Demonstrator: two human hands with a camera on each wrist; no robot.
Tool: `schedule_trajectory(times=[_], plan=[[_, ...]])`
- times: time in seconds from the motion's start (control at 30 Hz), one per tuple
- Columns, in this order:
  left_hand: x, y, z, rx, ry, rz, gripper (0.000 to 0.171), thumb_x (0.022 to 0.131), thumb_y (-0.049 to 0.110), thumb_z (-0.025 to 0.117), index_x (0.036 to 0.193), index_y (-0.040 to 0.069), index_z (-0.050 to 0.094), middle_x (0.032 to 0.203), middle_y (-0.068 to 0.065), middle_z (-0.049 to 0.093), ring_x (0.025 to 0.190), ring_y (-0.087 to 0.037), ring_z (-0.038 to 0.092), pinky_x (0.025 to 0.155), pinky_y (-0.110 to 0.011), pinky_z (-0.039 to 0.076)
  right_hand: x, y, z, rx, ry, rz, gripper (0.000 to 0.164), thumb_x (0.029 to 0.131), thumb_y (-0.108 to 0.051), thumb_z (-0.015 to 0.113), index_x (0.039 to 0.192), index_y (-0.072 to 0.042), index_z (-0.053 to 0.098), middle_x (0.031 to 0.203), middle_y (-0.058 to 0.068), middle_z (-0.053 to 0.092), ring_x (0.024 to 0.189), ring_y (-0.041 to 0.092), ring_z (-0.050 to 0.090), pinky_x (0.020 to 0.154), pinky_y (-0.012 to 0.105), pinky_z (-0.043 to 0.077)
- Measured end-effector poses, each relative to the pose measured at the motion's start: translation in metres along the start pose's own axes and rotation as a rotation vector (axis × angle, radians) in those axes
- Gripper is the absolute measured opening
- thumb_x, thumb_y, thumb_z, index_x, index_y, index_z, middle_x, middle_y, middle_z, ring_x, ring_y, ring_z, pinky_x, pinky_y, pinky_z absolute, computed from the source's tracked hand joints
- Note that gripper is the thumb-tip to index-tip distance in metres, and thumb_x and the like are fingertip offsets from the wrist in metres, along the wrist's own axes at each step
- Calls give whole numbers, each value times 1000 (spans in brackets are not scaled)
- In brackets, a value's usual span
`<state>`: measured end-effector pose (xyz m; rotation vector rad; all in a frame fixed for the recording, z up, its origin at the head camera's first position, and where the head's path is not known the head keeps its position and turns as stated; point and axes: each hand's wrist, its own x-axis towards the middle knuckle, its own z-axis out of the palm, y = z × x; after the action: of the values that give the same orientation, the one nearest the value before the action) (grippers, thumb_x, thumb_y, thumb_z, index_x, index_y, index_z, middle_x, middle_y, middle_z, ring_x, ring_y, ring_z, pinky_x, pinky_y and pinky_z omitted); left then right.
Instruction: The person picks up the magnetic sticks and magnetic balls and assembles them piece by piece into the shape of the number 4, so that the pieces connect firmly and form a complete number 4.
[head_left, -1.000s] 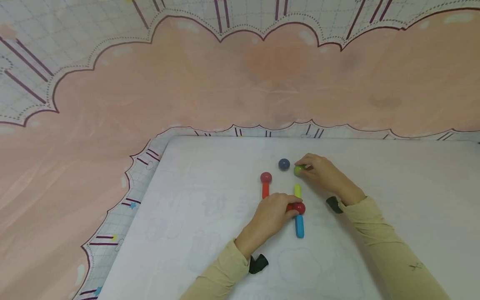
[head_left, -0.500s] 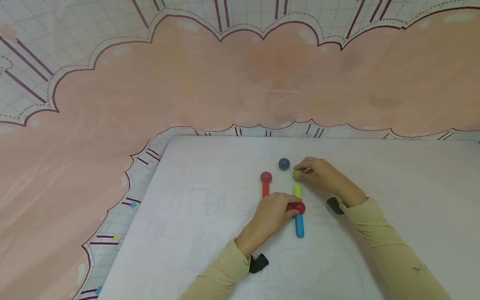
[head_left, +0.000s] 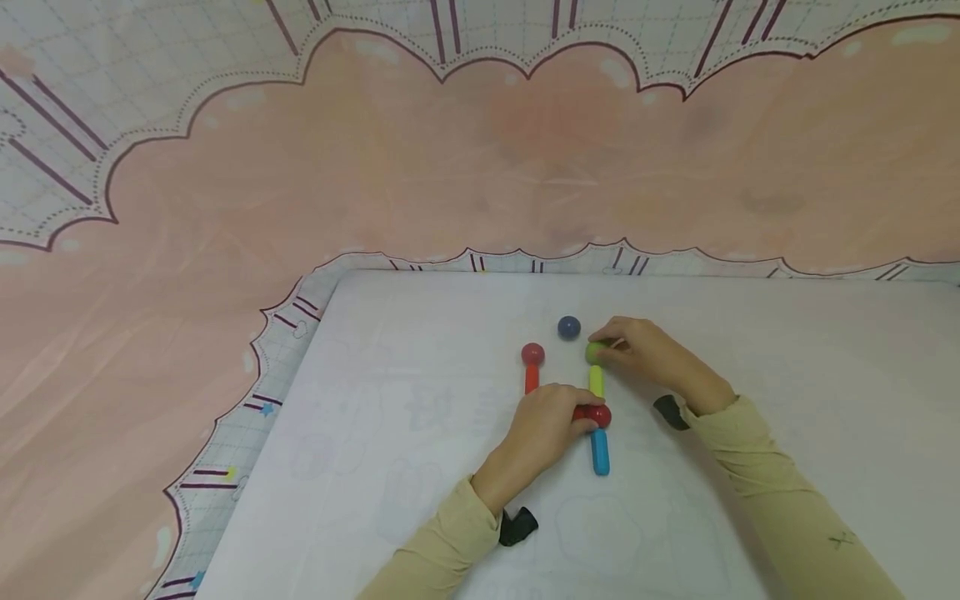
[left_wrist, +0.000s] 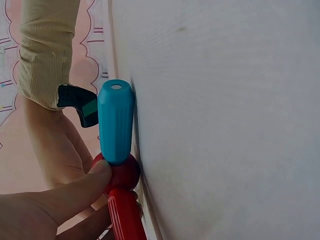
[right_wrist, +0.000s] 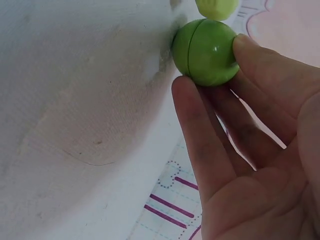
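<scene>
My right hand (head_left: 637,348) pinches a green ball (right_wrist: 210,52) between thumb and fingers, at the far end of a yellow-green rod (head_left: 596,381). That rod runs up from a red ball (head_left: 599,416); a blue rod (left_wrist: 116,122) juts from the ball's near side. My left hand (head_left: 546,421) grips the red ball with thumb and fingers. A red rod (left_wrist: 125,215) joins the same ball and is partly hidden by the hand. Left of this, another red rod (head_left: 532,379) ends in a pinkish-red ball (head_left: 532,354); its lower end is behind the left hand.
A dark blue ball (head_left: 569,327) lies apart, just left of the right fingertips. Everything rests on a white board (head_left: 375,350). Its far edge borders a pink patterned cloth (head_left: 480,175). Black wrist straps (head_left: 518,527) hang below the sleeves.
The right hand has brought the green ball slightly nearer and left, to the end of the yellow-green rod. The left hand has stayed in place on the red ball.
</scene>
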<state>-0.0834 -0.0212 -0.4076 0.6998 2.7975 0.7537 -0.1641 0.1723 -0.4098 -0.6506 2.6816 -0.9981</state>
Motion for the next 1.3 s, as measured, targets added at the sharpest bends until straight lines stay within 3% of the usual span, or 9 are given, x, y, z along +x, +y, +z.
schedule_trajectory(times=[0.7,1.3], plan=[[1,-3,2,-19,18,21,29,85,25,78,114,21,76,107,7,75,100,-9,67,84,-19,52,6,-6,8,6,-20,21,29,94,-15,69,120,-2,69,117,14,70,110,31,65,95,46,53],[-1,-2,0,-45,0,-9,33,84,24,79,117,20,75,110,5,74,100,-10,65,85,-20,52,6,-6,7,17,-27,16,31,93,-17,70,120,-1,69,116,14,69,105,29,67,93,45,55]])
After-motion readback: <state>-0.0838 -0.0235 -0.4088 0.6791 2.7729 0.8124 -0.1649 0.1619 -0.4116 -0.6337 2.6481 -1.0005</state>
